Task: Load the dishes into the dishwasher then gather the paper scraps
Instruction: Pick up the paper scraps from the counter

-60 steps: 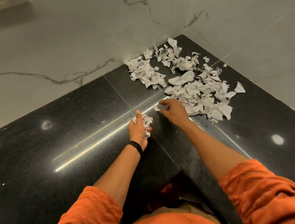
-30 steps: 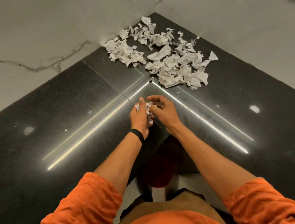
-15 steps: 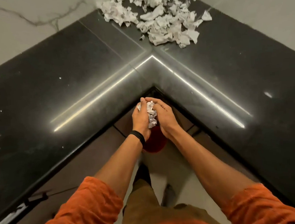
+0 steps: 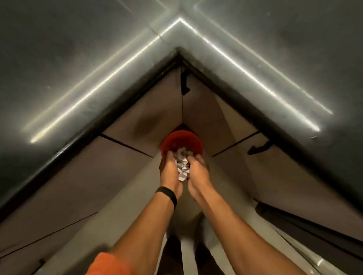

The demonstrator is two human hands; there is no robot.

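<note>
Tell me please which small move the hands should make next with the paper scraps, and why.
Probably part the hands and let the paper scraps fall. The left hand and right hand cup them together right above the open mouth of the red bin on the floor, so they would likely land inside.

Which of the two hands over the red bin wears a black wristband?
The left hand: a black wristband circles its wrist. The right hand, cupping the paper scraps with it, has a bare wrist.
</note>
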